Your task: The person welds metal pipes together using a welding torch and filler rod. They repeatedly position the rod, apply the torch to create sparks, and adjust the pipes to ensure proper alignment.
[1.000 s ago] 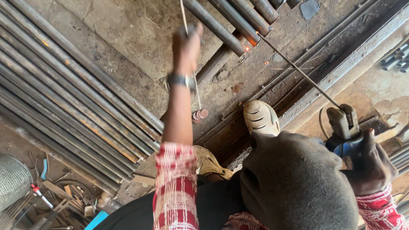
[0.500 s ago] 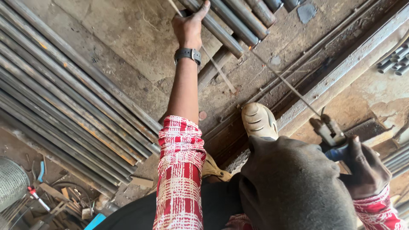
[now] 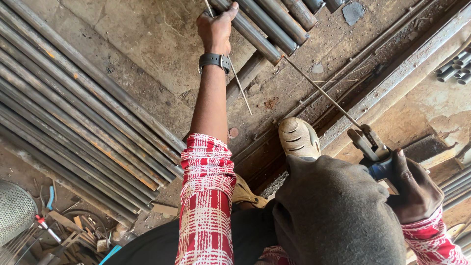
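Observation:
My left hand (image 3: 214,27), with a dark watch on the wrist, reaches far forward. It grips a thin metal rod (image 3: 240,88) and rests against the nearest of several grey steel pipes (image 3: 260,29) on the ground. My right hand (image 3: 412,189), in a dark glove, is closed on a welding electrode holder (image 3: 368,145). The long thin electrode (image 3: 321,91) clamped in the holder runs up and left, and its tip meets the end of the pipes. Both sleeves are red and white check.
A large bundle of long rusty pipes (image 3: 73,108) lies diagonally at the left. My beige shoe (image 3: 298,138) and grey-trousered knee (image 3: 333,211) are in front. A steel rail (image 3: 392,83) runs at the right. Wire mesh (image 3: 14,211) and loose tools (image 3: 49,230) lie bottom left.
My left hand has reached farther forward with the thin rod and now rests on the pipe. The orange glow at the electrode tip is gone. The holder has shifted slightly left.

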